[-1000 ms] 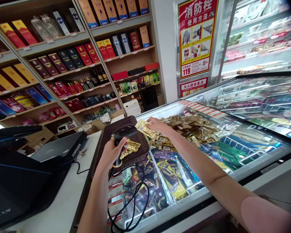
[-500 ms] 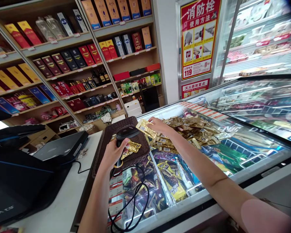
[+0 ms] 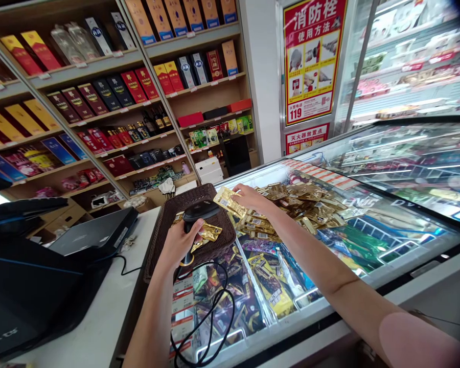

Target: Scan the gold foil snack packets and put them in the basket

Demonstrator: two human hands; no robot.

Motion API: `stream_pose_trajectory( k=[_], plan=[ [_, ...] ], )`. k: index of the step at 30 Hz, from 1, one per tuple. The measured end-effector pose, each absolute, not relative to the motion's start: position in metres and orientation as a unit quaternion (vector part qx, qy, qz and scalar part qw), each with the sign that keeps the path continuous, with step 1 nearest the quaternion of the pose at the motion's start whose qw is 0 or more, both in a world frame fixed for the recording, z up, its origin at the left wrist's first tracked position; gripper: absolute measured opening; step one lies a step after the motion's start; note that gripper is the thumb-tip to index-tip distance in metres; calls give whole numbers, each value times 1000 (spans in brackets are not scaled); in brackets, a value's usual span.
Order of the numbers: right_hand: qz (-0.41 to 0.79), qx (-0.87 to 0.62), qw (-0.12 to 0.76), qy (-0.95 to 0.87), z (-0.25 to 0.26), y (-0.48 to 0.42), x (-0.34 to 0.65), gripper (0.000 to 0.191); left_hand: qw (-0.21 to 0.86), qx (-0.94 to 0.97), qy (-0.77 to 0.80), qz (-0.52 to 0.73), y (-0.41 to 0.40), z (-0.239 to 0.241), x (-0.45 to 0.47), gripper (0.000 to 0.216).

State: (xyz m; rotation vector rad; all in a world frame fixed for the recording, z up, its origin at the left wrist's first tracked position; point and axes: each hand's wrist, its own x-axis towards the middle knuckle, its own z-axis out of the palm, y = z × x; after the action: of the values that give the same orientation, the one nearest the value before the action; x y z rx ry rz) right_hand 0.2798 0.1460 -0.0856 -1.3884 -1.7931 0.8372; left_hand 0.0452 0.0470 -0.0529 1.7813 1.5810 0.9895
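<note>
My left hand [image 3: 177, 244] is wrapped round the handle of a black barcode scanner [image 3: 200, 210], its head pointing right over a brown woven basket [image 3: 169, 219]. A few gold packets [image 3: 210, 233] lie in the basket beside the scanner. My right hand [image 3: 251, 198] pinches a small gold packet [image 3: 227, 201], lifted just in front of the scanner head. Under and right of that hand a pile of several gold packets [image 3: 299, 204] lies on the glass lid of a chest freezer [image 3: 371, 278]. The scanner's black cable [image 3: 214, 317] loops down over the glass.
A black till screen [image 3: 26, 296] and keyboard stand on the white counter [image 3: 99, 327] at left. Shelves of boxed goods [image 3: 99, 92] fill the back wall. A red fire-hydrant poster [image 3: 312, 56] hangs beside a glass-door fridge [image 3: 414, 61]. Wrapped ice creams show under the freezer glass.
My right hand has raised one gold packet off the pile and brought it slightly left, toward the scanner head. My left hand and the scanner have hardly moved.
</note>
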Motion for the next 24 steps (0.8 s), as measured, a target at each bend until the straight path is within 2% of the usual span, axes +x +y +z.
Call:
stream_pose_trajectory(
  k=[7, 13, 16, 20, 24],
  plan=[
    [319, -541, 344, -698, -88, 149, 279, 25, 286, 658, 590, 369, 47, -53, 46, 47],
    [150, -684, 231, -675, -86, 162, 307, 35, 302, 646, 591, 378, 47, -49, 39, 49],
    [113, -742, 186, -634, -93, 171, 326, 38, 307, 633, 596, 386, 47, -45, 30, 50],
    [69, -780, 168, -599, -109, 175, 335, 38, 315, 606, 614, 395, 53, -44, 7, 51],
    [-61, -776, 189, -598, -114, 167, 318, 34, 288, 563, 668, 392, 64, -48, -28, 55]
  ],
)
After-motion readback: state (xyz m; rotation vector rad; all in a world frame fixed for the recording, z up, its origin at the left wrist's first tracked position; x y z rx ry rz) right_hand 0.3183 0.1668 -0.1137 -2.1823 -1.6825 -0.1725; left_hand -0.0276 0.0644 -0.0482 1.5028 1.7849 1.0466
